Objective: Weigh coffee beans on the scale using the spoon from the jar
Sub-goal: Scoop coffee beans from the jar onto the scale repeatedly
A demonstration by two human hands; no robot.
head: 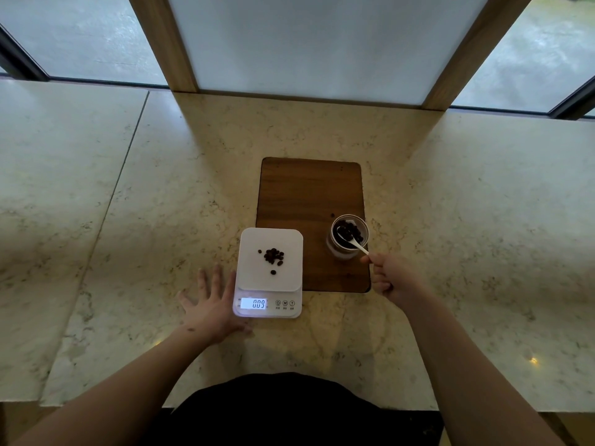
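A white digital scale (pixel 251 268) sits on the marble counter, its lit display reading 009. A small pile of coffee beans (pixel 273 256) lies on its platform. To the right, a clear glass jar (pixel 348 237) with beans inside stands on a brown wooden board (pixel 309 194). My right hand (pixel 388 278) grips the handle of a white spoon (pixel 353 242), whose bowl is down inside the jar among the beans. My left hand (pixel 209 304) lies flat on the counter with fingers spread, touching the scale's left edge.
The marble counter (pixel 128 220) stretches wide to both sides. A wood-framed white panel (pixel 306 43) rises at the back, with windows on either side. The counter's front edge is close to my body.
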